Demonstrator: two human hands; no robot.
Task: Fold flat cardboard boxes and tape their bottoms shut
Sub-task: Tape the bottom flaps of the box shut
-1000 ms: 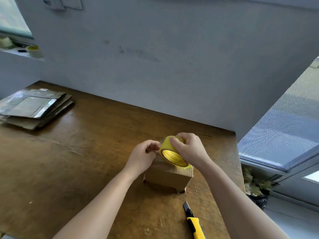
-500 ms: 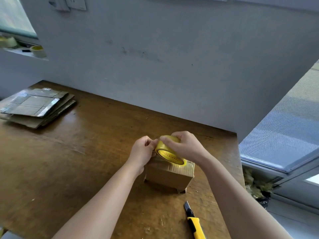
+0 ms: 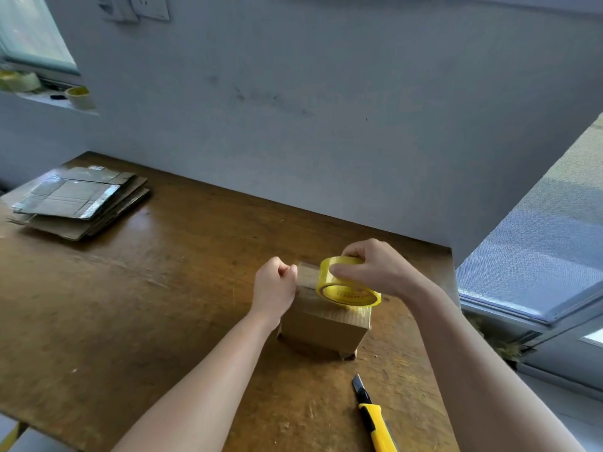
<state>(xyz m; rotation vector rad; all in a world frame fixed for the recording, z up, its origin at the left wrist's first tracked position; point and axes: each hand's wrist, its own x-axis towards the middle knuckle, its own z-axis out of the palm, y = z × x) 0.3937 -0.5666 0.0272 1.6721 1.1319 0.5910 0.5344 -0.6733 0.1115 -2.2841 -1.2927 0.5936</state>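
Cardboard box (image 3: pixel 323 324) looks light and bendy; hold its sides softly. Right hand (image 3: pixel 375 269) grips the tape roll (image 3: pixel 346 287). Left hand (image 3: pixel 275 288) seems to pinch the tape strip (image 3: pixel 306 276).

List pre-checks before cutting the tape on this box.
1. Box sits square on the table, top face closed: ok.
2. Right hand grips the tape roll: ok.
3. Left hand anchors the tape at the box's left edge: fingers are curled there, but the tape end is hidden, so cannot tell.
4. Strip reaches the box's right edge: cannot tell, since the clear tape barely shows.
5. Utility knife lies loose on the table beside the right forearm: ok.
6. A hand is free to take the knife: not ok, both are busy.
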